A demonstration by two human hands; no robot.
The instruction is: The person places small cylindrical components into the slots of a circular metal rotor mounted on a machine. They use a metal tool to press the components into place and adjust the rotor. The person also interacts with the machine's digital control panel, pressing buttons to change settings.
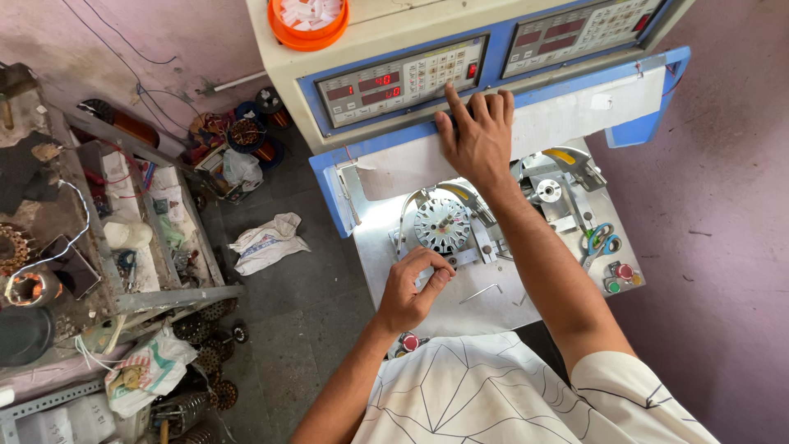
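My right hand (475,136) reaches up to the left control panel (400,80) of a beige and blue machine; its index finger presses the keypad below the red digit displays. My left hand (413,285) rests on the metal work plate (386,238), fingers pinched on a small part at the lower edge of a round white motor stator (440,224) mounted in a fixture. What exactly the fingers pinch is too small to tell.
A second panel (575,31) sits to the right, an orange tub (307,20) on top. Scissors (598,240) and coloured buttons (620,275) lie at the plate's right. A cluttered shelf (123,238), white sacks (267,242) and coils stand left.
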